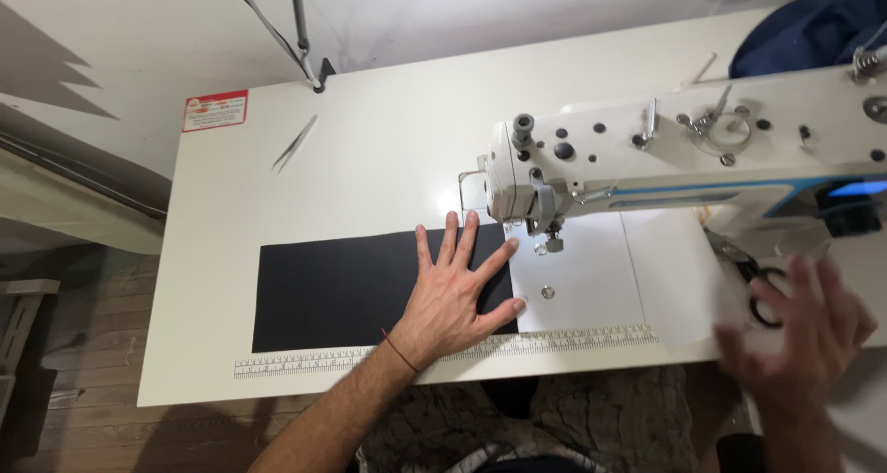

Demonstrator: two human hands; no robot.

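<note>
Left hand (457,293) flat, fingers spread wide, pressing down on the right end of the black fabric (337,290), lying on the white table (370,159) just left of the sewing machine (684,154) needle. Right hand (799,330) blurred at the table's right edge, fingers open, over white paper (684,279) near black scissors (762,293); contact impossible to tell.

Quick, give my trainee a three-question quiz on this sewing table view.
1. True or false: the left hand lies flat on the black fabric.
2. What lies along the table's front edge? A) ruler B) zipper C) belt
3. Which hand is blurred, near the scissors?

Key: 1. True. 2. A, the ruler. 3. The right hand.
</note>
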